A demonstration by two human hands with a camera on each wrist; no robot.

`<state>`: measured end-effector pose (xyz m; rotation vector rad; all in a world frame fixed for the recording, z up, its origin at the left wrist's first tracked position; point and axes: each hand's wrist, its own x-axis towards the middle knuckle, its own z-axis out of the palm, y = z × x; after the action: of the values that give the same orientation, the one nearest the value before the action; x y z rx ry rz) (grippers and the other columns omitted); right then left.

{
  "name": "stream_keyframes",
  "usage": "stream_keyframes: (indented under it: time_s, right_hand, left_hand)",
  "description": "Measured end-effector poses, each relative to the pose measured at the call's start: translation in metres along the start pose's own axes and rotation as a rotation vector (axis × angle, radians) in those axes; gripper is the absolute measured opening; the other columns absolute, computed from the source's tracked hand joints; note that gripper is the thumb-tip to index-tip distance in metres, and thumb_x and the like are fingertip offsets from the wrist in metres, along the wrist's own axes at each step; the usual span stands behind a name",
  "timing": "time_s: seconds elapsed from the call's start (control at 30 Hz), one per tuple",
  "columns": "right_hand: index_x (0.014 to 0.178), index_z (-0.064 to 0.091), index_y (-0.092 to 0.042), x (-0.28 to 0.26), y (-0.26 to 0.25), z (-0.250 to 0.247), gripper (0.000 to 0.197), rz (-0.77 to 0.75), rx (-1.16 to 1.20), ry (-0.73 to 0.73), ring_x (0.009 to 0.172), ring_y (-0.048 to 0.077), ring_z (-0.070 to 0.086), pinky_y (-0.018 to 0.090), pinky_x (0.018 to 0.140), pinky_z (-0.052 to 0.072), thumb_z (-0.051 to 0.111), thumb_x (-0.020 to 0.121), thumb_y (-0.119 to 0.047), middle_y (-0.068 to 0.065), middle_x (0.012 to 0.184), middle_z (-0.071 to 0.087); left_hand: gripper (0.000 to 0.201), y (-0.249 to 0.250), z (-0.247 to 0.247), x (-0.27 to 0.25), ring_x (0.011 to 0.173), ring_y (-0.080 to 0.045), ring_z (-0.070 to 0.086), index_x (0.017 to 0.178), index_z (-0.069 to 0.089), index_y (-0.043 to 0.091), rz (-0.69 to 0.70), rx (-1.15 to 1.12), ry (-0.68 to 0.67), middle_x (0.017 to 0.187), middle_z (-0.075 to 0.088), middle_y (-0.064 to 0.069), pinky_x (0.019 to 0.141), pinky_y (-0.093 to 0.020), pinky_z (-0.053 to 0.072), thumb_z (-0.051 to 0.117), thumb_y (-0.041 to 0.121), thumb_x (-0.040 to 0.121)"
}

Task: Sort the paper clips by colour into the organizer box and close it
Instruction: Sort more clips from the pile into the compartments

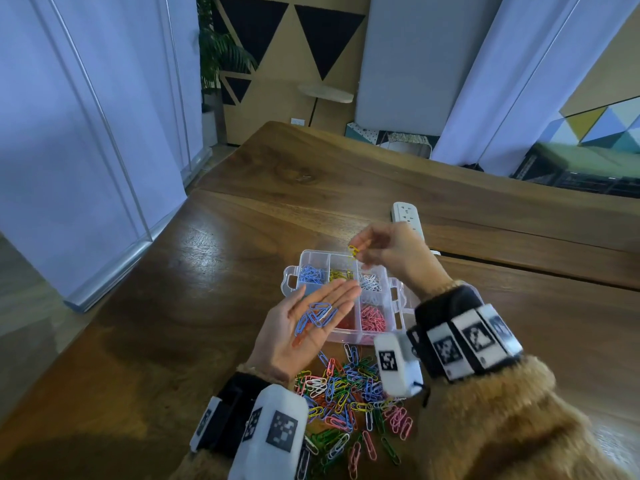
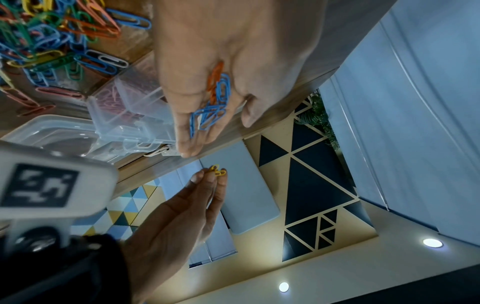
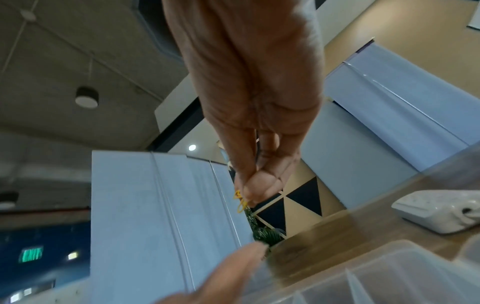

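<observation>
- The clear plastic organizer box (image 1: 394, 318) lies open near the middle of the wooden table (image 1: 214, 271), its lid folded back towards the right; the lid also shows in the left wrist view (image 2: 52, 131).
- Its far row holds blue clips in the left compartment (image 1: 311, 273), yellow clips in the middle one (image 1: 341, 274) and white clips on the right (image 1: 370, 282).
- In the near row pink clips (image 1: 373, 317) fill the right compartment and red clips (image 1: 346, 322) lie in the middle one; the left hand hides the near left compartment.
- The left hand (image 1: 304, 327) is held flat and palm up over the near left of the box, fingers straight, carrying a small cluster of blue paper clips (image 1: 317, 315) with an orange one (image 2: 217, 77) among them.
- The right hand (image 1: 391, 252) hangs above the far edge of the box, its fingertips (image 2: 207, 176) pinching yellow paper clips (image 1: 353, 251) over the middle compartment.
- A loose heap of mixed coloured paper clips (image 1: 349, 400) lies on the table just in front of the box, towards the near edge.
- A white power strip (image 1: 407, 213) lies beyond the box, behind the right hand.
- White folding panels (image 1: 86, 133) stand off the left edge; the far wall bears black triangles (image 1: 325, 39), with a green plant (image 1: 218, 53) beside it.
</observation>
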<state>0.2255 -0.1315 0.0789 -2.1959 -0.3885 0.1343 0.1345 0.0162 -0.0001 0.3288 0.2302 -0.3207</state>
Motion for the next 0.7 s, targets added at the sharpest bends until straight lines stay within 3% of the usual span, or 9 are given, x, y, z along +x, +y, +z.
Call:
stream_keyframes:
  time_s: [0.1, 0.13, 0.27, 0.33, 0.43, 0.5, 0.57, 0.63, 0.7]
  right_hand:
    - [0.069, 0.063, -0.013, 0.028, 0.005, 0.002, 0.026, 0.090, -0.151, -0.018, 0.051, 0.006, 0.060, 0.017, 0.062, 0.051, 0.059, 0.076, 0.011, 0.006, 0.067, 0.064]
    - [0.069, 0.064, -0.011, 0.035, 0.006, 0.005, 0.025, 0.121, -0.193, -0.042, 0.054, 0.008, 0.062, 0.019, 0.064, 0.054, 0.058, 0.077, 0.012, 0.009, 0.071, 0.066]
    - [0.088, 0.070, -0.004, 0.041, 0.004, 0.015, 0.018, 0.181, -0.387, -0.121, 0.087, 0.019, 0.066, 0.028, 0.080, 0.051, 0.062, 0.078, 0.008, 0.012, 0.090, 0.070]
    - [0.091, 0.070, -0.004, 0.036, -0.001, 0.015, 0.019, 0.167, -0.412, -0.127, 0.093, 0.020, 0.065, 0.030, 0.085, 0.051, 0.062, 0.079, 0.008, 0.013, 0.094, 0.071]
    - [0.091, 0.070, -0.005, 0.019, -0.014, 0.010, 0.020, -0.014, -0.455, -0.091, 0.086, 0.018, 0.066, 0.025, 0.085, 0.049, 0.057, 0.081, 0.007, 0.009, 0.090, 0.071]
    - [0.090, 0.069, -0.007, -0.004, -0.027, 0.010, 0.019, -0.240, -0.452, -0.122, 0.070, 0.005, 0.060, 0.012, 0.077, 0.046, 0.058, 0.080, 0.005, 0.000, 0.081, 0.068]
    - [0.088, 0.070, -0.010, -0.027, -0.035, 0.015, 0.017, -0.460, -0.427, -0.229, 0.062, -0.007, 0.049, 0.003, 0.070, 0.040, 0.064, 0.077, 0.001, -0.006, 0.080, 0.060]
    - [0.090, 0.071, -0.011, -0.041, -0.033, 0.024, 0.016, -0.557, -0.424, -0.329, 0.068, -0.003, 0.048, 0.009, 0.073, 0.043, 0.067, 0.076, -0.002, -0.002, 0.087, 0.060]
    - [0.096, 0.070, -0.014, -0.047, -0.027, 0.033, 0.018, -0.556, -0.489, -0.353, 0.088, 0.007, 0.052, 0.029, 0.078, 0.049, 0.067, 0.079, -0.009, 0.003, 0.096, 0.058]
  left_hand:
    - [0.057, 0.006, -0.003, 0.001, 0.125, -0.041, 0.050, 0.130, 0.045, -0.015, 0.042, 0.025, 0.040, 0.131, 0.052, -0.032, 0.105, -0.043, 0.041, 0.034, 0.029, 0.095]
    - [0.058, 0.007, -0.003, 0.000, 0.124, -0.039, 0.051, 0.132, 0.043, -0.013, 0.055, 0.055, 0.066, 0.131, 0.053, -0.030, 0.104, -0.043, 0.043, 0.031, 0.033, 0.098]
    - [0.069, 0.009, -0.004, 0.000, 0.123, -0.038, 0.051, 0.132, 0.043, -0.012, 0.103, 0.068, 0.136, 0.128, 0.055, -0.030, 0.105, -0.043, 0.040, 0.026, 0.046, 0.099]
    - [0.076, 0.009, -0.004, 0.001, 0.124, -0.039, 0.050, 0.132, 0.042, -0.013, 0.101, 0.057, 0.135, 0.127, 0.055, -0.032, 0.107, -0.043, 0.036, 0.025, 0.052, 0.098]
    - [0.083, 0.010, -0.005, 0.002, 0.128, -0.041, 0.045, 0.133, 0.040, -0.015, 0.080, 0.010, 0.141, 0.130, 0.051, -0.034, 0.110, -0.045, 0.032, 0.025, 0.058, 0.096]
    - [0.085, 0.009, -0.004, 0.002, 0.126, -0.043, 0.046, 0.131, 0.040, -0.017, 0.092, -0.033, 0.117, 0.130, 0.051, -0.036, 0.107, -0.047, 0.034, 0.026, 0.059, 0.095]
    - [0.085, 0.007, -0.005, 0.004, 0.114, -0.043, 0.057, 0.124, 0.048, -0.018, 0.112, -0.059, 0.115, 0.121, 0.057, -0.035, 0.097, -0.050, 0.042, 0.028, 0.060, 0.095]
    - [0.087, 0.004, -0.004, 0.000, 0.104, -0.036, 0.065, 0.121, 0.055, -0.015, 0.079, -0.048, 0.002, 0.112, 0.063, -0.030, 0.090, -0.047, 0.050, 0.027, 0.063, 0.093]
    - [0.074, 0.002, -0.004, 0.001, 0.094, -0.026, 0.069, 0.131, 0.049, -0.006, 0.132, 0.113, 0.068, 0.104, 0.067, -0.025, 0.078, -0.034, 0.055, 0.028, 0.056, 0.097]
